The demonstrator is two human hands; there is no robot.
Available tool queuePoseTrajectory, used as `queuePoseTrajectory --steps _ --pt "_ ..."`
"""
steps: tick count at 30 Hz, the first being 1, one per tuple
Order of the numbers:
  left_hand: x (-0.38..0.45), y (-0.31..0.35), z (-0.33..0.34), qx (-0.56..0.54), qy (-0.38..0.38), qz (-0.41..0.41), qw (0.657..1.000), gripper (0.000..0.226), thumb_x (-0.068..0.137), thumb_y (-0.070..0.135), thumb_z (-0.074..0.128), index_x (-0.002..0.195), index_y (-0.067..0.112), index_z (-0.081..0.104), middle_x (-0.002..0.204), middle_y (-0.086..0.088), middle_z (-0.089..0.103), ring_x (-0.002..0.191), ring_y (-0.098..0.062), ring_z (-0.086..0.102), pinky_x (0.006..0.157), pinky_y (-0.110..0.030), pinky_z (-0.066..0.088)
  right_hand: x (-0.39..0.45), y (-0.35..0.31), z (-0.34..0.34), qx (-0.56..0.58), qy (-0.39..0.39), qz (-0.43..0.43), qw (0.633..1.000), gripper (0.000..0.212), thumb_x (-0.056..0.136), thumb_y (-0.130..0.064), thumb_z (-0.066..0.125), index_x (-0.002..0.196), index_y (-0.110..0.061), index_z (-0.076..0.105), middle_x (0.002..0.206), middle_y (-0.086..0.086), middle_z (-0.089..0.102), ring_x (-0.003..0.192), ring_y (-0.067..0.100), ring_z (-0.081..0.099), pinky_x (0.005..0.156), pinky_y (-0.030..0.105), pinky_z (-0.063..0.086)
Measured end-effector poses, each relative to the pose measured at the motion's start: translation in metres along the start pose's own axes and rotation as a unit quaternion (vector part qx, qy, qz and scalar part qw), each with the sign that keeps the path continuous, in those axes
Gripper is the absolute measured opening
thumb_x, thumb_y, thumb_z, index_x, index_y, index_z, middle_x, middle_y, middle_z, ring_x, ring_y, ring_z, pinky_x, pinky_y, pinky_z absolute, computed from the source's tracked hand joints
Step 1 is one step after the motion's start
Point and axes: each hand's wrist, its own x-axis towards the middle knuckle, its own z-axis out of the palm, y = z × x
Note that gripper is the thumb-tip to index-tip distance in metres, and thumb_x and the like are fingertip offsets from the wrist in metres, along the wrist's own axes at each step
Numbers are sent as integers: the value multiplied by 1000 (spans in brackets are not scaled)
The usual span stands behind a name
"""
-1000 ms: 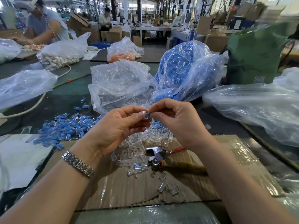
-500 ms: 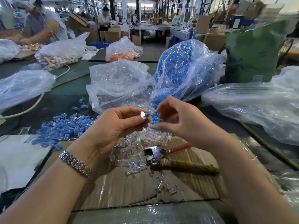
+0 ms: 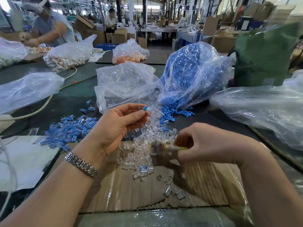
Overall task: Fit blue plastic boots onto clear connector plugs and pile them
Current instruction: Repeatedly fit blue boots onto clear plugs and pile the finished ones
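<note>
Two bare forearms with no sleeves in view; the left hand has a silver metal link watch band around its wrist

Finished pile lies left of the cardboard; loose plugs on it; two bags behind.
</note>
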Motion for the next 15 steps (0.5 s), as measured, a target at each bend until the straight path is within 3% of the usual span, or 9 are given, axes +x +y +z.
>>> queuePoseTrajectory --steps 3,6,9,15 --pt "-1 1 0 -11 -1 8 1000 23 79 10 72 100 14 80 106 -13 77 96 -21 74 79 -27 60 3 1 -3 76 38 -10 996 14 84 -32 70 87 -18 71 69 0 66 61 11 58 63 34 49" --pt "-1 -1 3 -4 -9 13 1000 23 79 10 73 101 15 80 110 -12 76 103 -22 73 87 -30 60 5 2 -4 115 48 -17 992 21 97 -36 63 94 -16 69 78 4 74 72 15 72 80 39 57" --pt "-3 -3 9 15 -25 12 999 24 77 14 76 100 18 81 112 -10 76 105 -19 71 95 -33 58 7 1 -2 157 34 -16 987 31 98 -39 61 94 -8 66 82 8 75 79 22 74 88 49 57" --pt "-5 -3 16 60 -29 24 998 25 69 23 80 94 23 82 100 -4 77 97 -14 70 94 -30 57 8 -4 2 200 44 -24 978 39 99 -39 61 104 0 66 90 16 72 89 32 73 90 57 55"
